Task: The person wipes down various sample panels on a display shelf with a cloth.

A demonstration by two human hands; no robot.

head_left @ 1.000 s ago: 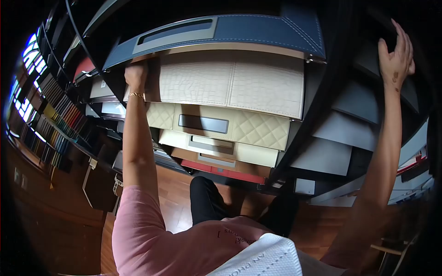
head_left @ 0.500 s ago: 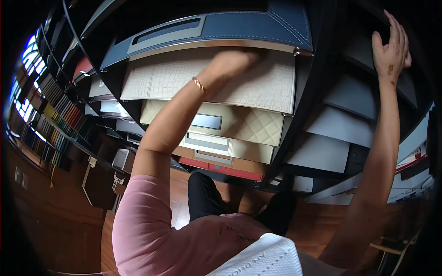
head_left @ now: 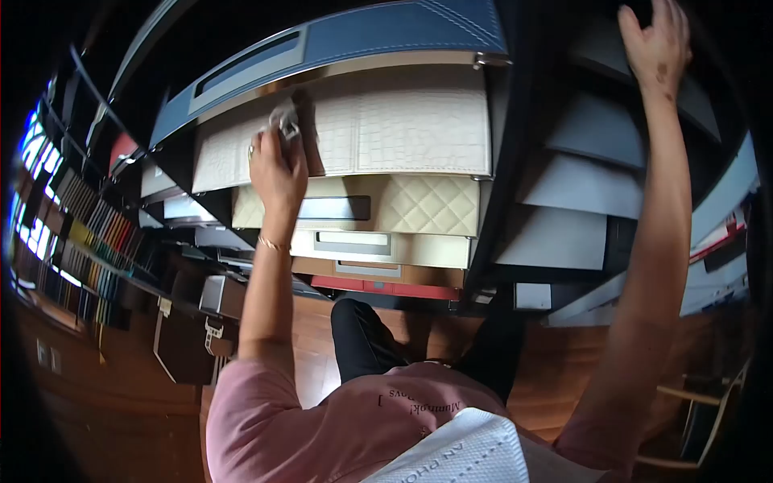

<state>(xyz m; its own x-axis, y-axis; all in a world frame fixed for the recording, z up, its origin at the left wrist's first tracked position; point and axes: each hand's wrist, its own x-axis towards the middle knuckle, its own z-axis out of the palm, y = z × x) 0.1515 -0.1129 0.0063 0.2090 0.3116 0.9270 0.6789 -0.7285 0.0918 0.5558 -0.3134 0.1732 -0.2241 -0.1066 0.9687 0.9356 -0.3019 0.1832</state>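
My left hand point(head_left: 279, 173), with a bracelet on its wrist, is closed on a crumpled greyish cloth point(head_left: 284, 118). It presses against the left part of a cream crocodile-textured panel point(head_left: 423, 121), where the cloth casts a dark shadow. Just above is a blue stitched panel point(head_left: 378, 34) with a grey-framed slot. Below lies a quilted cream panel point(head_left: 427, 205) with a metallic plate. At the upper right, my right hand point(head_left: 660, 48) is open, thumb apart from the fingers, by the dark shelving; its fingertips reach into shadow, so contact is unclear.
Lower in the rack come a paler cream panel point(head_left: 435, 251) and a red panel point(head_left: 419, 290). Grey boards point(head_left: 555, 237) stand in tiers at right. Rows of coloured samples point(head_left: 105, 225) line the far left. A chair point(head_left: 692, 423) is at the lower right.
My left hand has swept left across the crocodile-textured panel, and the cloth in it now shows. The view has shifted, so the rack and my right hand appear higher and farther left.
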